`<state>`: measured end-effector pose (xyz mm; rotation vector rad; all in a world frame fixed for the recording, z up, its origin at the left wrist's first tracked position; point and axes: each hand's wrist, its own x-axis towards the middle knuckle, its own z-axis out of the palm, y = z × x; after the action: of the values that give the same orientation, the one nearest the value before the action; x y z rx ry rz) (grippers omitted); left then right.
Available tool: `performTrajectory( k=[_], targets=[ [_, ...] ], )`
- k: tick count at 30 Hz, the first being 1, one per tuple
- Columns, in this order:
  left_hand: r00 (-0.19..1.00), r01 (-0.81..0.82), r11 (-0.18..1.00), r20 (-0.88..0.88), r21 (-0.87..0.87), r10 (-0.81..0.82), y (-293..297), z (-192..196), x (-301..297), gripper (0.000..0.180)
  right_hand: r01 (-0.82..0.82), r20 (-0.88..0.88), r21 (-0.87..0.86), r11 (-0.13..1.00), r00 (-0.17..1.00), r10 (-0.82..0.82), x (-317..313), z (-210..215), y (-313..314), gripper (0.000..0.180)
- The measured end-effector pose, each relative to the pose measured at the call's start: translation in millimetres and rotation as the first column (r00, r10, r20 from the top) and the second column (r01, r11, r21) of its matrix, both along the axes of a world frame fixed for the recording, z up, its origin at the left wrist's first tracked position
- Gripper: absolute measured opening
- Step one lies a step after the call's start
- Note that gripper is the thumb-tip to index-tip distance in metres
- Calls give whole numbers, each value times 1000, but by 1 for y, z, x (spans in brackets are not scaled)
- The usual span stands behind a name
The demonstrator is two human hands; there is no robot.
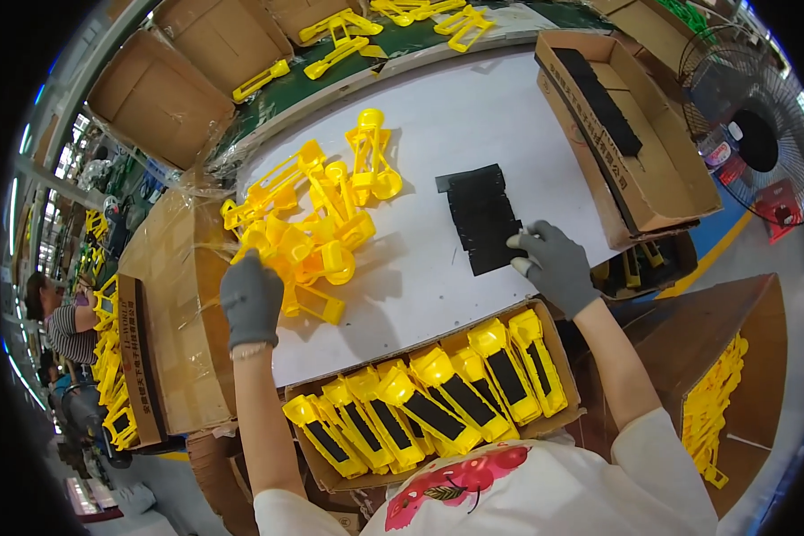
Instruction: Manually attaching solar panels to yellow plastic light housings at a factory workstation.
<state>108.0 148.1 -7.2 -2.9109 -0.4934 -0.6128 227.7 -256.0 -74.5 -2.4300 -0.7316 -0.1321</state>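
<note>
We are at a white counter (pixel 473 125) on a factory floor, hemmed in by cardboard boxes, with a fan (pixel 759 134) standing off to the right of it.

Near the middle of the counter lies a strip of black pads (pixel 481 217). Our gloved right hand (pixel 554 265) rests on the near end of that strip, fingertips pinching at the last pad; whether one is already lifted free we cannot tell. Left of the pads is a loose heap of yellow plastic parts (pixel 317 223), and our gloved left hand (pixel 252 299) lies on the heap's near left edge, curled over a part, though the glove hides whether it truly grips one.

Nearer to us than the pads, a box of finished parts (pixel 438 406) sits against the counter's front edge. Right of the pads, an open carton (pixel 634 152) holds more black strips.

Our judgement of the risks: the heap is tangled, so pulling one part could drag others along and push some toward the counter's left edge, where a wrapped box (pixel 174 304) stands. Peeling a pad one-handed could lift the whole strip or fold the pad onto itself.

Open room lies between the heap and the pads, and beyond the pads toward the far edge. The carton crowds the pads' right side, so the right hand has little space there.
</note>
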Motion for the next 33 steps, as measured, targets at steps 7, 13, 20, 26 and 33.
performTrajectory(
  k=[7, 13, 20, 26, 33],
  targets=[
    [946, -279, 907, 75, -314, 317, -31, 86, -65, 34, -61, 102, -186, 981, 991, 81, 12, -13, -3, 26],
    [874, 381, 182, 417, -907, 249, -101, 43, -106, 32, -31, -235, 265, 964, 967, 96, -13, 13, -1, 17],
    [986, 153, -493, 95, -857, 140, -179, -9, -101, 28, 7, -654, 522, 853, 646, 394, -96, 82, 16, 21],
    [999, 46, -516, 25, -856, 48, -189, -1, -100, 31, -107, -404, 361, 927, 878, 258, -107, 73, 19, 17],
    [999, 36, -548, 38, -836, 7, -191, -4, -104, 25, -188, -334, 191, 963, 910, 244, -107, 89, 18, 18]
  ],
)
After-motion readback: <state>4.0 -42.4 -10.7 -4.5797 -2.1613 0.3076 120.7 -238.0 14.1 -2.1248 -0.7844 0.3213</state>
